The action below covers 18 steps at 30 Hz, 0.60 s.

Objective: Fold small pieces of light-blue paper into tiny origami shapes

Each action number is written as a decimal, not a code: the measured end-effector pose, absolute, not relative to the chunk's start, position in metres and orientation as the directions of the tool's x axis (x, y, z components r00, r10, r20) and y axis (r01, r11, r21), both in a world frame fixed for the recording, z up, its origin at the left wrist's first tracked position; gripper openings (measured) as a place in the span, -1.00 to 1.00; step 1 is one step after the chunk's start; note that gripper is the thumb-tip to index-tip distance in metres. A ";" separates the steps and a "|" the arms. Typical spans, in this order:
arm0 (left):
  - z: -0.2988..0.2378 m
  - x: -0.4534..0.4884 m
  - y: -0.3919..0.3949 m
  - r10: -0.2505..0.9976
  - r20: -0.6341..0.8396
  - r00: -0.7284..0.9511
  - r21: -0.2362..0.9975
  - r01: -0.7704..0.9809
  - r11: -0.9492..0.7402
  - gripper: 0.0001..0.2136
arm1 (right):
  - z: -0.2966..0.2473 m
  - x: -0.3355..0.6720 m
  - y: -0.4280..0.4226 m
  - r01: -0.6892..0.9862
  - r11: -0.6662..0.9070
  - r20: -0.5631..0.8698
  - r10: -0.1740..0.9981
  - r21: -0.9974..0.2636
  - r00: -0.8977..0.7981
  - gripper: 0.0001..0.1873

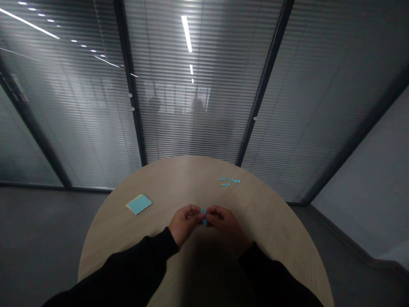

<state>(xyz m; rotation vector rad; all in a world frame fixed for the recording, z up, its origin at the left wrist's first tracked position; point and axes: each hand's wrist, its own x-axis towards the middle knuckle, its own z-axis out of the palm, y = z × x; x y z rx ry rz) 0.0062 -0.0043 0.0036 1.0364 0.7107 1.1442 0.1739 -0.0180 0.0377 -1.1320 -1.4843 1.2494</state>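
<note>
Between my two hands is a small piece of folded blue paper [205, 222], pinched near the middle of the round table. My left hand [187, 218] grips its left side with thumb and fingertips, and a ring shows on one finger. From the other side, my right hand [223, 221] pinches the same paper, its fingertips almost meeting those of the left. Fingers cover much of the paper, so its full shape is hidden. Beyond my right hand lie several small folded blue paper pieces [226, 185], some with pointed ends.
A stack of square paper sheets [140, 204], blue on top with yellow at the edge, lies on the left of the wooden table [121, 238]. Glass partitions with blinds [194, 136] stand behind the table's far edge. A pale wall [367, 183] is at the right.
</note>
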 end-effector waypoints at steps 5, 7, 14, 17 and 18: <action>0.002 0.007 -0.005 0.940 0.015 0.341 0.906 -0.403 0.131 -0.61 | 0.039 0.173 -0.019 0.068 0.069 0.052 0.972 -0.995 -0.229 -0.76; 0.003 0.006 -0.006 0.949 0.022 0.314 0.911 -0.397 0.110 -0.63 | 0.038 0.172 -0.019 0.063 0.083 0.068 0.974 -0.995 -0.216 -0.77; 0.009 0.006 -0.008 0.975 0.121 0.185 0.951 -0.304 -0.061 -0.66 | 0.028 0.164 -0.020 0.077 0.171 0.163 0.982 -0.982 -0.098 -0.79; 0.010 0.006 -0.010 0.970 0.157 0.184 0.953 -0.287 -0.099 -0.67 | 0.026 0.163 -0.019 0.055 0.184 0.179 0.981 -0.981 -0.080 -0.79; 0.010 0.006 -0.010 0.970 0.167 0.176 0.955 -0.274 -0.115 -0.67 | 0.026 0.162 -0.019 0.040 0.190 0.186 0.979 -0.981 -0.081 -0.77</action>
